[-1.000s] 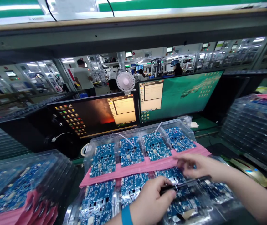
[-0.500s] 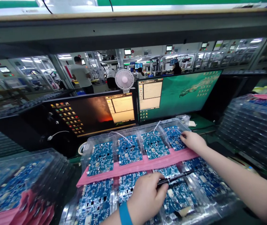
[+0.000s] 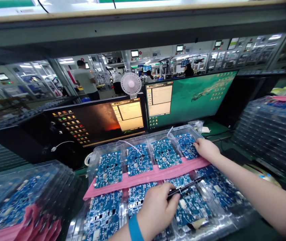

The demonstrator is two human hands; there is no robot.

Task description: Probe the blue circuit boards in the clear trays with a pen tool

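Note:
My left hand (image 3: 155,209), with a blue band (image 3: 135,227) at its wrist, is closed around a slim black pen-like tool (image 3: 186,186). The tool points right, above circuit boards in a clear plastic tray (image 3: 100,147). At the tray's far right compartment, my right hand (image 3: 207,149) pinches beside the right edge of a blue circuit board (image 3: 186,145). What its fingertips hold, if anything, is hidden. A pink strip (image 3: 143,179) runs across the tray between two rows of boards. A thin white cable (image 3: 170,132) sticks up near the back wall.
Two monitors (image 3: 102,120) stand behind the tray, with a small white fan (image 3: 131,83) above them. Stacked clear trays flank it on the left (image 3: 57,187) and the right (image 3: 268,124). A shelf edge (image 3: 132,31) spans overhead. Several people are in the background.
The white cable near the back wall leans farther right. My left hand and the black tool have barely shifted. My right hand remains at the far right board.

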